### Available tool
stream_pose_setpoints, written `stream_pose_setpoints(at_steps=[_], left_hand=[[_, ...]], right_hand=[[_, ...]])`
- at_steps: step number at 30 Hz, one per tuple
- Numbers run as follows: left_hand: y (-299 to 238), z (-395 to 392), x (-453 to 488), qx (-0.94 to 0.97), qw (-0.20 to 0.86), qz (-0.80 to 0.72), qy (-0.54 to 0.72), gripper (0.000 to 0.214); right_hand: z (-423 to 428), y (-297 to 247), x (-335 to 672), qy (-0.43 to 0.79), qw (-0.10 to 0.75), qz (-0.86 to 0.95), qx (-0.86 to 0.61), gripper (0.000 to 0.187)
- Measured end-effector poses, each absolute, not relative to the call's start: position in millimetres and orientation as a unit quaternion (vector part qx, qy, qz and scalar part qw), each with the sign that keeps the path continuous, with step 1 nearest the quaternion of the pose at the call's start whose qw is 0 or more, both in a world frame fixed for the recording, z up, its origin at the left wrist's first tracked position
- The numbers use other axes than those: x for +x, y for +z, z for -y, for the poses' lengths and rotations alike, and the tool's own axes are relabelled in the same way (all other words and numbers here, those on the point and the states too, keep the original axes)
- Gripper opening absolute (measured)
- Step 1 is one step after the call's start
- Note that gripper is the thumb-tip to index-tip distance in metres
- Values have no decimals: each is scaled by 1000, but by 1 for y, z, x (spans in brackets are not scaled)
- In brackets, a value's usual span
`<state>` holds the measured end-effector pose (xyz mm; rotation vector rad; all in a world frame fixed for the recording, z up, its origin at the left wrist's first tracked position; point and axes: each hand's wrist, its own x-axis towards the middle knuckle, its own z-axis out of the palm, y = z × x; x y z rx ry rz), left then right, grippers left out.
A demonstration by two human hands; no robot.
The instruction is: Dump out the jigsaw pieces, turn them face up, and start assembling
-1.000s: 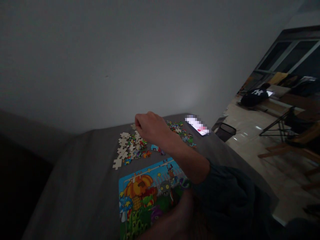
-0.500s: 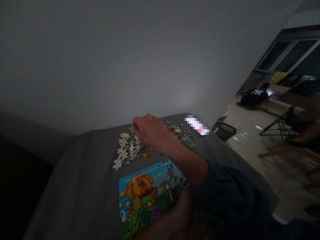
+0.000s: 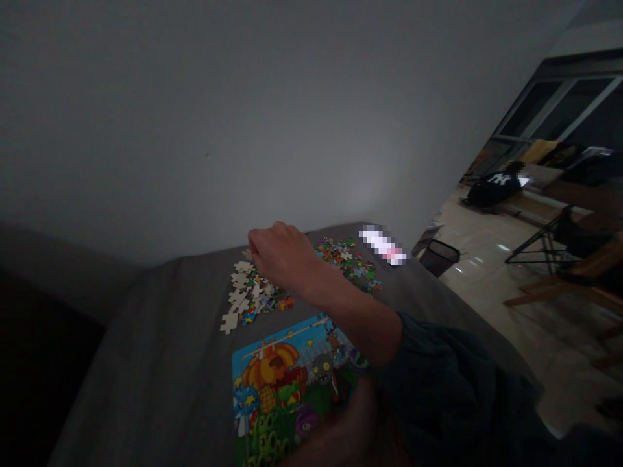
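Item 1, surface (image 3: 160, 363): grey, and its far edge meets the wall (image 3: 243, 117). I see the left edge drop into darkness. The right edge runs down from the phone (image 3: 384, 245), with floor and a bin (image 3: 438, 256) beyond it. The widest bare stretch lies left of the pieces and the board.

Item 2, loose pieces (image 3: 248, 295): a scattered heap near the far edge, some colour side up and many showing pale backs. One pale piece lies apart at the near left. A second heap (image 3: 348, 256) lies to the right, near the phone.

Item 3, puzzle board (image 3: 272, 383): blue-rimmed cartoon picture, nearest me, just below the loose pieces.

Item 4, right hand (image 3: 280, 255): over the loose pieces, fingers curled narrow with their tips hidden. I cannot tell whether they hold a piece.

Item 5, left hand (image 3: 341, 431): dim, at the board's near edge under the right sleeve. I cannot tell how its fingers lie.
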<state>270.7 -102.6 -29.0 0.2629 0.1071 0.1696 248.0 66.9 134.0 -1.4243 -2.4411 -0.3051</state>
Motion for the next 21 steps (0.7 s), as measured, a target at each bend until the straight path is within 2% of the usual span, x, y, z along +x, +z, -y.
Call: stream_pose_setpoints(at_steps=[6, 13, 21], left_hand=[[-35, 102, 274, 122, 981, -103, 107, 65], [-17, 102, 264, 137, 977, -100, 125, 57], [-24, 103, 267, 139, 979, -80, 124, 64]], right_hand=[[-63, 131, 251, -107, 147, 852, -490, 23], [-62, 125, 249, -115, 151, 856, -480, 24], [-64, 134, 240, -143, 157, 867, -451, 27]])
